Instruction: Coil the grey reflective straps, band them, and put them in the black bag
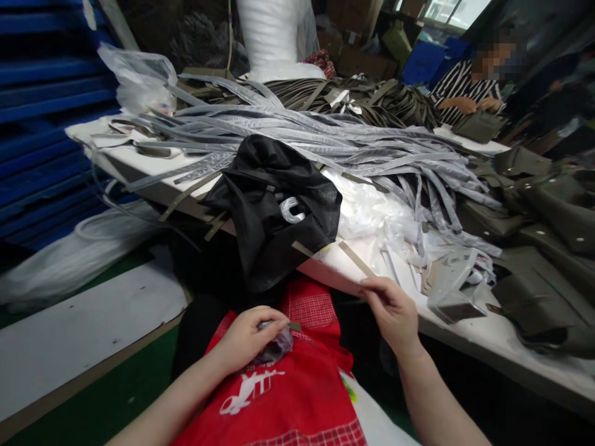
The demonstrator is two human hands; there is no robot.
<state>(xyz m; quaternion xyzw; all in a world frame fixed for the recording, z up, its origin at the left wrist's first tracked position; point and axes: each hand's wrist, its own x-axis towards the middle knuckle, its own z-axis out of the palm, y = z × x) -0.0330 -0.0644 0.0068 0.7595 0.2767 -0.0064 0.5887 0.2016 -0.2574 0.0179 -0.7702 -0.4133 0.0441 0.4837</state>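
Above my lap, my left hand [251, 337] is closed over a crumpled, greyish plastic-wrapped bundle [277, 345]. A short olive end pokes out by its fingertips; the rest is hidden under the hand. At the table's front edge, my right hand [390, 310] pinches the near end of a flat olive strip [356, 259], which slants away over the white tabletop. Between and beyond the hands, a black fabric bag [279, 210] drapes over the edge, with a small coil of white cord [292, 210] on it. A red apron [279, 396] covers my lap.
Long plastic-wrapped grey straps [302, 133] spread across the white table [469, 344]. Dark olive straps [385, 102] lie behind, olive bags [543, 285] at right. A clear plastic bag [458, 288] sits near the right edge. A person in stripes [467, 87] works at back right.
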